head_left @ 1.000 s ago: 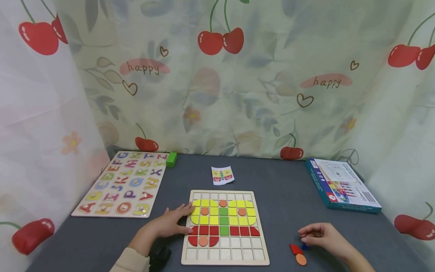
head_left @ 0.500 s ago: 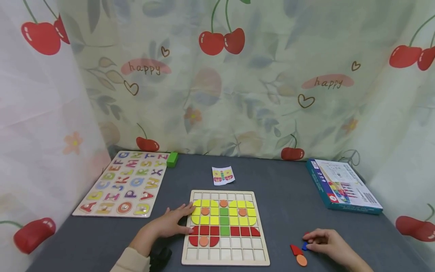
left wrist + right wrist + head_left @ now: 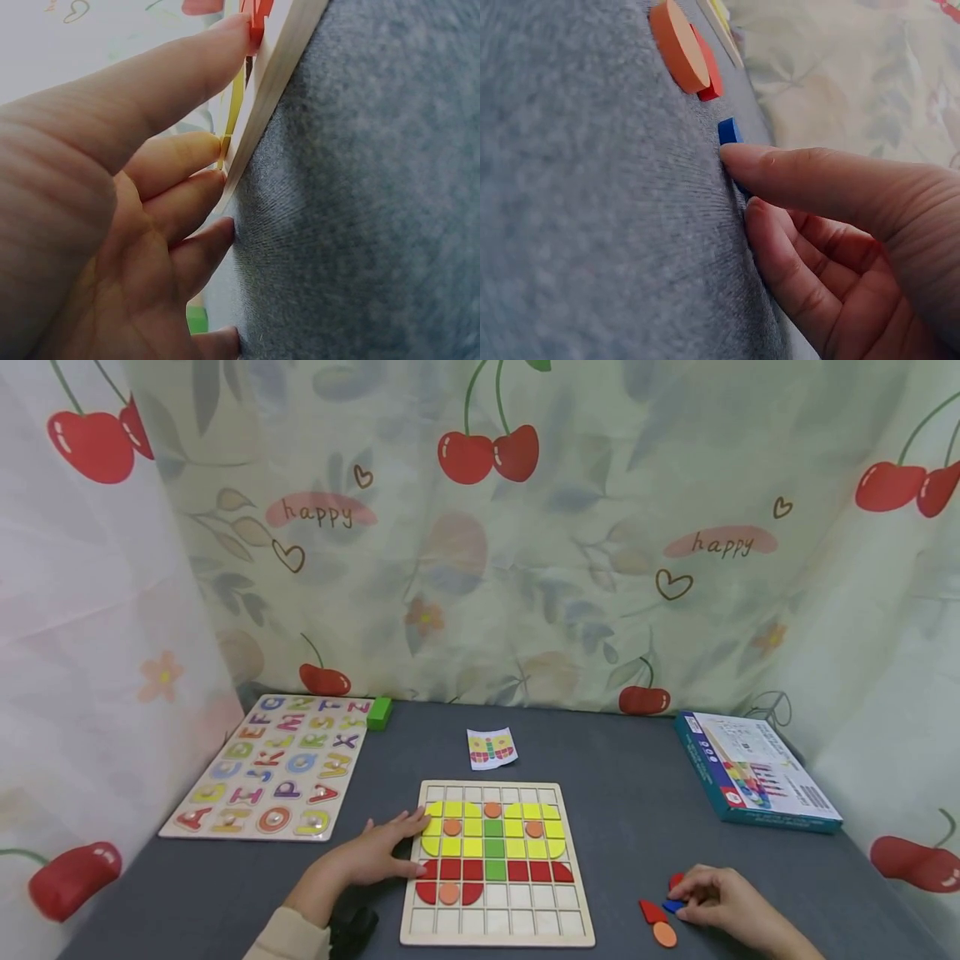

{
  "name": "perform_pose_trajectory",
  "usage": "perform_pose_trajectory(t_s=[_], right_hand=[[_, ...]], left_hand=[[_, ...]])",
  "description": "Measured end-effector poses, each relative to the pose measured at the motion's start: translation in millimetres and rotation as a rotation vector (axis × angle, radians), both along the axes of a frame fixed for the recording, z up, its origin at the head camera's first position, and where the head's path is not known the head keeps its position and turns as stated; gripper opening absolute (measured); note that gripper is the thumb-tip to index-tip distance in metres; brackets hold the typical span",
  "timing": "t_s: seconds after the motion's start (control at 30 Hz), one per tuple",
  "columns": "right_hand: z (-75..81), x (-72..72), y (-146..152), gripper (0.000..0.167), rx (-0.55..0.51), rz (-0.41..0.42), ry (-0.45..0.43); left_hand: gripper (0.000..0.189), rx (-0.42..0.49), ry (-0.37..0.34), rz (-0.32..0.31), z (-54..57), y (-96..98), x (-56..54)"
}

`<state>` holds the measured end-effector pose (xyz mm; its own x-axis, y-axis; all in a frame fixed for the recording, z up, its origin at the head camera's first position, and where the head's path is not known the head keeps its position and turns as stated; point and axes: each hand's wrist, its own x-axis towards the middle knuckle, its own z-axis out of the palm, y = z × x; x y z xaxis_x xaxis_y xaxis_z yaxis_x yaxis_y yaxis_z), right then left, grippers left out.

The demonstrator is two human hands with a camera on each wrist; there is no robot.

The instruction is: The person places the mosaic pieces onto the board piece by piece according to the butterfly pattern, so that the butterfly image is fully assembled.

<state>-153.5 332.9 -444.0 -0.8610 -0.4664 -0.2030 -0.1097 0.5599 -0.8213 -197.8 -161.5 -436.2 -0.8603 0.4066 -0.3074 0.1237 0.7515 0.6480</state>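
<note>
My left hand [image 3: 375, 852] rests at the left edge of a wooden grid board [image 3: 517, 941]. Its thumb touches the frame beside a red tile, and its other fingers lie along the edge. Yellow tiles [image 3: 472, 845], red tiles [image 3: 528, 870], green tiles [image 3: 495, 849] and orange discs [image 3: 448, 893] fill part of the grid. Right of the board, my right hand [image 3: 720, 902] pinches a small blue piece [image 3: 730, 132] between thumb and forefinger, low at the cloth. A red piece [image 3: 677, 880] shows behind its fingers. Another red piece [image 3: 652, 912] and an orange disc [image 3: 664, 934] lie just left.
A small pattern card [image 3: 492, 748] lies behind the board. At the back left are an alphabet puzzle [image 3: 270, 768] and a green block [image 3: 378, 713]. A flat box [image 3: 761, 772] lies at the right, and a black object [image 3: 354, 933] sits by my left wrist.
My right hand has shifted slightly to the right, uncovering the red piece behind it. The blue piece now looks tilted between its fingers. My left hand stays on the board.
</note>
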Motion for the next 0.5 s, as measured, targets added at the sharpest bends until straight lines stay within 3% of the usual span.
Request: perform_pose_trajectory(t_s=[0.23, 0.5], right_hand=[[-0.5, 1.7, -4.9, 0.023, 0.037, 0.007, 0.048], [0.8, 5.3, -5.2, 0.032, 0.068, -0.025, -0.057]], left_hand=[[0.076, 0.005, 0.001, -0.001, 0.2, -0.3, 0.7], [0.075, 0.003, -0.004, -0.003, 0.1, 0.3, 0.0]])
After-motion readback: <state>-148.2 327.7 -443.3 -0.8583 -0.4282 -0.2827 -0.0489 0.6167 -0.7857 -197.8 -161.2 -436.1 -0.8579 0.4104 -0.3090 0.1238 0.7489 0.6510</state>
